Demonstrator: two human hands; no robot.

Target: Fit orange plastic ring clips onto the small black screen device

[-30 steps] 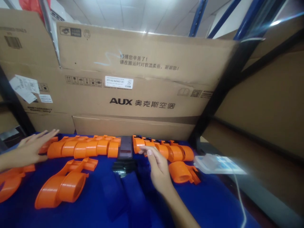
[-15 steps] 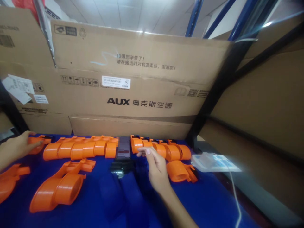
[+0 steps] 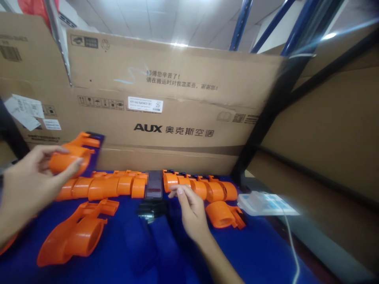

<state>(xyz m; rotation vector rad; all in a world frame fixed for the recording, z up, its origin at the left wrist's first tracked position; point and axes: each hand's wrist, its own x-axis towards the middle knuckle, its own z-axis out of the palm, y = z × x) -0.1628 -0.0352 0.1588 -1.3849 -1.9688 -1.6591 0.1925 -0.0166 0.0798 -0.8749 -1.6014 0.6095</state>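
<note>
My left hand (image 3: 44, 177) grips an orange plastic ring piece (image 3: 69, 159), thumb in front and fingers behind. The piece is raised above the left end of a row of similar orange ring pieces (image 3: 103, 187). A dark blue flat strip (image 3: 95, 154) with a black end shows at its right side. My right hand (image 3: 191, 211) hovers in front of another row of orange ring pieces (image 3: 214, 191), its fingers curled in and thumb against them, with nothing visible in it. Beside its wrist lies a single orange ring piece (image 3: 220, 215).
A blue surface (image 3: 251, 252) carries everything. A phone (image 3: 154, 185) stands between the rows, above a black shiny object (image 3: 152, 207). Larger joined orange pieces (image 3: 71, 236) lie front left. A white power strip (image 3: 266, 203) with a cable is at right. A cardboard panel (image 3: 177, 110) closes the back.
My left hand has lifted the orange ring piece from the far left of the surface, moving it up and to the right. My right hand has barely moved.
</note>
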